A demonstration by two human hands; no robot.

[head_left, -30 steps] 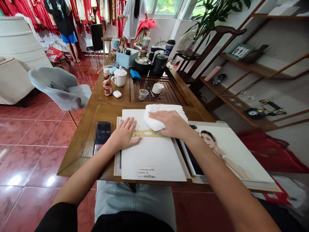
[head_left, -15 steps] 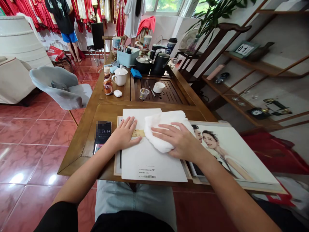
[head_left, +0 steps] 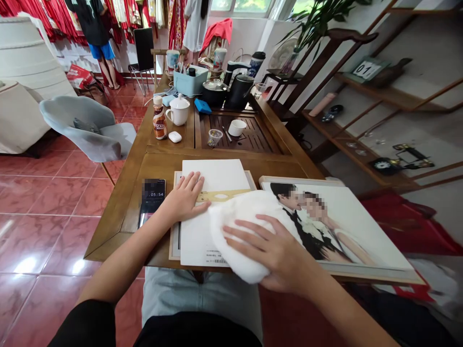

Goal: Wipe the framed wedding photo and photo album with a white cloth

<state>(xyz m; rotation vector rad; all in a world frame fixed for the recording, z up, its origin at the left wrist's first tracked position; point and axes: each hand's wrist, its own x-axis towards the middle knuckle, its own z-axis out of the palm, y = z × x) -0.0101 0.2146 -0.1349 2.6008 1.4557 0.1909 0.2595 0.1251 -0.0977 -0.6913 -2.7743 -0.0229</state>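
A white sheet (head_left: 210, 179) lies on a light wooden frame (head_left: 175, 241) at the near edge of the wooden table (head_left: 133, 159). My left hand (head_left: 184, 198) lies flat and open on the sheet's left side, its thumb on the end of a yellow ruler (head_left: 222, 195). My right hand (head_left: 275, 250) presses a white cloth (head_left: 238, 226) down on the sheet's near right corner, fingers spread over it. A large framed wedding photo (head_left: 347, 231) lies right beside the cloth.
A phone (head_left: 152, 197) showing 05:54 lies left of my left hand. Farther back stand a bottle (head_left: 158, 124), a white teapot (head_left: 179, 110), a cup (head_left: 237, 127) on a slatted tea tray, kettles and a blue box. A grey chair (head_left: 87, 130) is at the left; shelves at the right. People stand at the back.
My right hand has dragged the white cloth from the sheet's far edge, over the ruler, toward me to the near right corner. My left hand has stayed on the ruler's end.
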